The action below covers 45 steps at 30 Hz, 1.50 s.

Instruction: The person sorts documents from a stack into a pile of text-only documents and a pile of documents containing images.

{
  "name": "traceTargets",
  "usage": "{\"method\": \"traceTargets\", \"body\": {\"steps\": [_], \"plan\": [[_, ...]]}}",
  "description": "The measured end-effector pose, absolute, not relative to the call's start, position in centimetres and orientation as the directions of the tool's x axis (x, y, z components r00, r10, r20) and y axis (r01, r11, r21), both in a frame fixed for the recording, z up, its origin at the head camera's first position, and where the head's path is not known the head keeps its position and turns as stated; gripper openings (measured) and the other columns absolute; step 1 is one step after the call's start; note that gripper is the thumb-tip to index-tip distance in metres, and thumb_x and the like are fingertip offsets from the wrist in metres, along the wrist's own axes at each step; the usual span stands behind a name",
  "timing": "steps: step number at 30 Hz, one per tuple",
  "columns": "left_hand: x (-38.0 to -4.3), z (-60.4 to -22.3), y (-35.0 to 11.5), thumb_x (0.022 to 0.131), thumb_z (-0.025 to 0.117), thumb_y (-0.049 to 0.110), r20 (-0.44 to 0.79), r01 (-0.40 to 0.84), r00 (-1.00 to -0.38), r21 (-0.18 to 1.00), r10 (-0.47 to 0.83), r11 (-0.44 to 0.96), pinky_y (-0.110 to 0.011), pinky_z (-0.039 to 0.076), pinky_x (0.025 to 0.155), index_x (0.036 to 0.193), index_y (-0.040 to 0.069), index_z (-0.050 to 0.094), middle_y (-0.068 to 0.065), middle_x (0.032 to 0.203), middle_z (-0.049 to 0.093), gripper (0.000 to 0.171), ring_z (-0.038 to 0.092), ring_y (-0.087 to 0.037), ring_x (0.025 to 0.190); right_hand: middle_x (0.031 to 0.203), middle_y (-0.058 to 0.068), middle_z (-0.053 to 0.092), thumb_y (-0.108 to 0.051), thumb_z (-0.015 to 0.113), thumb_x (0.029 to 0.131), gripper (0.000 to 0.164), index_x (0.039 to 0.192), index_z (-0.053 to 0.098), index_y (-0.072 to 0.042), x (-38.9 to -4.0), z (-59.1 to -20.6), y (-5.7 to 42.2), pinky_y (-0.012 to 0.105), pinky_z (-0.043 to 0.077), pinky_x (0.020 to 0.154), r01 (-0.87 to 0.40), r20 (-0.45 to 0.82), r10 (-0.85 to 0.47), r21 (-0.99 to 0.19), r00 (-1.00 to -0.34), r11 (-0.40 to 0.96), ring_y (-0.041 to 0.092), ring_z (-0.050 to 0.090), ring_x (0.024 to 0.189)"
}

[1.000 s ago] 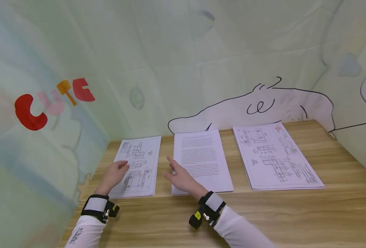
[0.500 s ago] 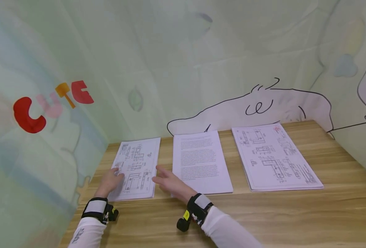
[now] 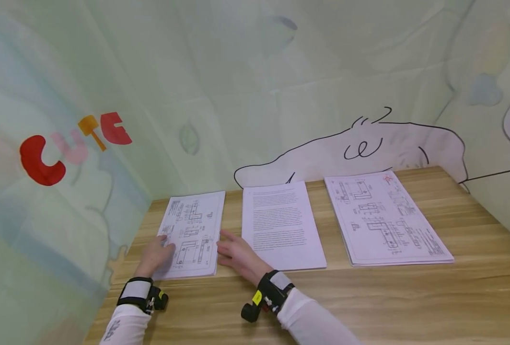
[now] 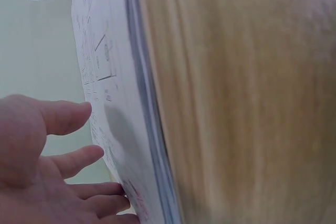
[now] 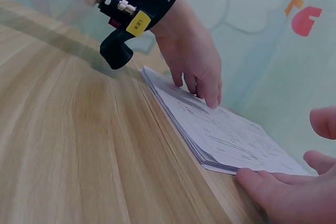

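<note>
In the head view, a stack of printed technical drawings (image 3: 191, 234) lies at the table's left. My left hand (image 3: 153, 254) is at the stack's left edge, fingers loosely extended. From the opposite side, my right hand (image 3: 239, 258) has its fingertips at the right edge. The left wrist view shows the left hand (image 4: 58, 166) with its lower fingers touching the paper stack's (image 4: 113, 72) margin and thumb apart. In the right wrist view, the right hand's (image 5: 299, 192) lower fingers lie against the stack's (image 5: 226, 135) side, sheets slightly uneven there.
A stack of text pages (image 3: 276, 225) lies in the middle, just right of my right hand. Farther right is another stack of drawings (image 3: 384, 220). A printed fabric backdrop (image 3: 255, 96) rises behind and left of the wooden table (image 3: 367, 302).
My right hand has moved left from over the text pages to the left stack's right edge. My left hand has shifted back and outward to that stack's left edge.
</note>
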State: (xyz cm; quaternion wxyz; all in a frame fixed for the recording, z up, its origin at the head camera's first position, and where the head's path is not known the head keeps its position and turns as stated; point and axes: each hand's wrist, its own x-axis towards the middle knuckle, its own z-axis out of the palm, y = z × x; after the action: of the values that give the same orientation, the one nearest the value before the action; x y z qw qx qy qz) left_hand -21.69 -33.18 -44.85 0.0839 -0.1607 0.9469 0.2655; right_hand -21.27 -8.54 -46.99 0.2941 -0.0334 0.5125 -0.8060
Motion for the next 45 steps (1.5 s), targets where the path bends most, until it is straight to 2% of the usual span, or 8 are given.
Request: {"method": "traceTargets", "body": {"steps": [9, 19, 23, 30, 34, 37, 43, 45], "plan": [[-21.5, -45.4, -32.9, 0.094, 0.042, 0.022, -0.228, -0.338, -0.939, 0.483, -0.257, 0.808, -0.059, 0.03, 0.109, 0.142, -0.009, 0.03, -0.035, 0.145, 0.03, 0.059, 0.029, -0.049, 0.135, 0.143, 0.02, 0.042, -0.015, 0.055, 0.091, 0.069, 0.15, 0.02, -0.008, -21.4, -46.5, -8.8, 0.045, 0.044, 0.102, 0.454, -0.302, -0.455, -0.848, -0.838, -0.273, 0.031, 0.043, 0.13], [-21.3, -45.2, -31.9, 0.093, 0.044, 0.024, -0.234, -0.322, -0.943, 0.475, -0.235, 0.819, -0.058, 0.027, 0.112, 0.142, -0.007, 0.031, -0.033, 0.146, 0.03, 0.06, 0.027, -0.049, 0.137, 0.144, 0.022, 0.04, -0.012, 0.046, 0.095, 0.069, 0.152, 0.007, -0.006, -21.8, -46.7, -8.9, 0.043, 0.048, 0.097, 0.464, -0.316, -0.447, -0.843, -0.837, -0.271, 0.031, 0.045, 0.13], [-21.2, -45.1, -31.3, 0.093, 0.044, 0.025, -0.21, -0.288, -0.955, 0.466, -0.212, 0.836, -0.058, 0.028, 0.111, 0.141, -0.006, 0.033, -0.033, 0.145, 0.033, 0.058, 0.03, -0.048, 0.136, 0.142, 0.017, 0.045, -0.01, 0.042, 0.096, 0.061, 0.151, 0.017, -0.006, -22.0, -46.8, -9.0, 0.037, 0.046, 0.094, 0.452, -0.306, -0.453, -0.854, -0.837, -0.259, 0.027, 0.048, 0.126], [-21.0, -45.3, -30.1, 0.092, 0.046, 0.027, -0.193, -0.239, -0.967, 0.464, -0.166, 0.853, -0.056, 0.037, 0.105, 0.139, -0.003, 0.039, -0.03, 0.142, 0.04, 0.056, 0.039, -0.048, 0.131, 0.141, 0.011, 0.048, -0.004, 0.039, 0.094, 0.052, 0.146, 0.032, -0.008, -21.8, -46.8, -8.9, 0.037, 0.041, 0.106, 0.404, -0.287, -0.413, -0.886, -0.864, -0.229, 0.026, 0.047, 0.131], [-20.8, -45.5, -29.6, 0.093, 0.047, 0.028, -0.226, -0.247, -0.962, 0.464, -0.156, 0.851, -0.056, 0.037, 0.105, 0.141, -0.002, 0.037, -0.029, 0.144, 0.039, 0.058, 0.039, -0.046, 0.132, 0.138, 0.011, 0.051, -0.006, 0.039, 0.095, 0.05, 0.144, 0.035, -0.01, -21.8, -46.7, -8.8, 0.034, 0.043, 0.102, 0.397, -0.282, -0.419, -0.891, -0.863, -0.219, 0.026, 0.05, 0.128], [-20.6, -45.5, -29.4, 0.092, 0.047, 0.027, -0.226, -0.24, -0.963, 0.462, -0.148, 0.854, -0.055, 0.036, 0.106, 0.141, -0.002, 0.035, -0.029, 0.145, 0.038, 0.058, 0.039, -0.046, 0.132, 0.137, 0.011, 0.051, -0.01, 0.041, 0.096, 0.049, 0.144, 0.035, -0.011, -22.1, -46.5, -8.6, 0.034, 0.043, 0.101, 0.401, -0.307, -0.389, -0.896, -0.869, -0.19, 0.024, 0.051, 0.125], [-20.5, -45.2, -29.5, 0.093, 0.048, 0.027, -0.217, -0.232, -0.965, 0.437, -0.148, 0.869, -0.055, 0.036, 0.106, 0.141, -0.003, 0.035, -0.029, 0.145, 0.038, 0.059, 0.039, -0.046, 0.132, 0.149, 0.013, 0.038, -0.014, 0.044, 0.094, 0.057, 0.148, 0.026, -0.007, -22.5, -45.6, -8.4, 0.045, 0.028, 0.116, 0.379, -0.346, -0.264, -0.922, -0.9, -0.085, 0.026, 0.036, 0.138], [-20.6, -45.2, -29.6, 0.093, 0.048, 0.027, -0.221, -0.236, -0.963, 0.427, -0.152, 0.873, -0.055, 0.036, 0.106, 0.141, -0.004, 0.035, -0.029, 0.145, 0.038, 0.059, 0.038, -0.047, 0.132, 0.148, 0.014, 0.039, -0.015, 0.044, 0.095, 0.057, 0.148, 0.027, -0.006, -22.6, -45.4, -8.2, 0.046, 0.03, 0.114, 0.388, -0.361, -0.256, -0.92, -0.897, -0.062, 0.027, 0.039, 0.136]]}}
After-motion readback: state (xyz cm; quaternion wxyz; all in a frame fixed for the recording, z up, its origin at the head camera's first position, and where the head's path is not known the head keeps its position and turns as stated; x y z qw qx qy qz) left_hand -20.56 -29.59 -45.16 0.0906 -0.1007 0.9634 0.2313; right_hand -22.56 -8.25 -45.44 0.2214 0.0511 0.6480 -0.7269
